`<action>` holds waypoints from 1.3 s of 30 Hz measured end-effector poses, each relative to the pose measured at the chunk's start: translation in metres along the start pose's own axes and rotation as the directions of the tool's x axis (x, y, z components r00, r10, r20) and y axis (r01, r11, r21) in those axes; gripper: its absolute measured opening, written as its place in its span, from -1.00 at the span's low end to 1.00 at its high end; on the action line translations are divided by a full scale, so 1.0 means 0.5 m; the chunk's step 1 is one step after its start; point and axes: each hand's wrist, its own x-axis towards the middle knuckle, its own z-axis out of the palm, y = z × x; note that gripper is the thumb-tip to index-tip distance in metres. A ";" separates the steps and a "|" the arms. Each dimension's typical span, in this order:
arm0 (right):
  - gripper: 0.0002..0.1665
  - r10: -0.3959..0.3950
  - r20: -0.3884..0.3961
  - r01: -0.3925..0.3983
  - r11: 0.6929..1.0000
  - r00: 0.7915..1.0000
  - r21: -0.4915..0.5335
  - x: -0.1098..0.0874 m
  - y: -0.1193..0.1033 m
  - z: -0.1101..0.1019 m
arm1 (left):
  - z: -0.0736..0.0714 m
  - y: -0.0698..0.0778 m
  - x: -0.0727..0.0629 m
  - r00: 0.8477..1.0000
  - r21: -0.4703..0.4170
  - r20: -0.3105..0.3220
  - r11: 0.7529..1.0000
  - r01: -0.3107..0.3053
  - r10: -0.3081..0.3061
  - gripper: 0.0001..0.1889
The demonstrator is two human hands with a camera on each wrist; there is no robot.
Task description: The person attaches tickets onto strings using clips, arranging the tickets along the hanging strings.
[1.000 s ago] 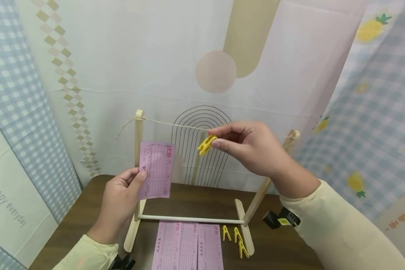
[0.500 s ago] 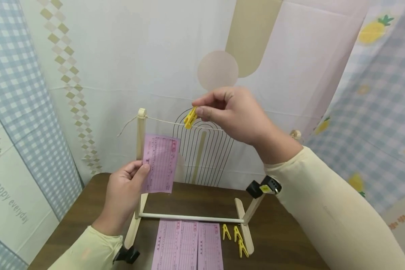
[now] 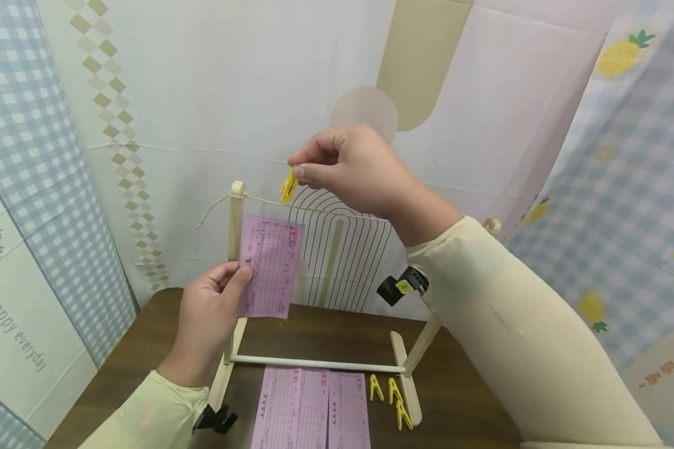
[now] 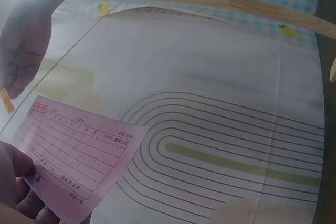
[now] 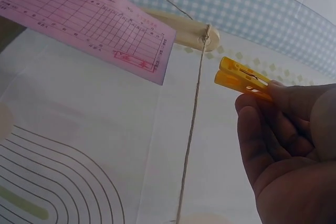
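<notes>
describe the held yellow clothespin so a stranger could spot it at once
Find the pale wooden frame on the dark brown table, with a thin beige string between its posts. Near that string's left end, the right hand pinches a small yellow plastic clothespin. Only this one is held; three matching clothespins lie by the frame's right foot.

Brown table (image 3: 460,399) | wooden stand (image 3: 317,363) upright | three pink slips (image 3: 313,405), near side of stand | three yellow clothespins (image 3: 394,391), by stand's right foot
</notes>
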 end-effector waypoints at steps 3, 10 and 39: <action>-0.89 -0.004 0.008 0.004 1.000 1.000 -0.002 0.008 -0.005 0.004 | 0.003 0.005 0.001 1.000 -0.001 -0.007 1.000 0.011 -0.011 -0.54; -0.91 -0.022 0.042 0.022 1.000 0.999 0.006 0.019 -0.008 0.020 | 0.011 0.013 0.011 0.999 -0.012 -0.038 1.000 0.007 -0.007 -0.54; -0.88 -0.005 0.084 0.010 0.998 0.996 -0.064 0.036 0.002 0.057 | 0.019 0.020 0.018 0.996 -0.007 -0.081 0.999 -0.044 0.043 -0.58</action>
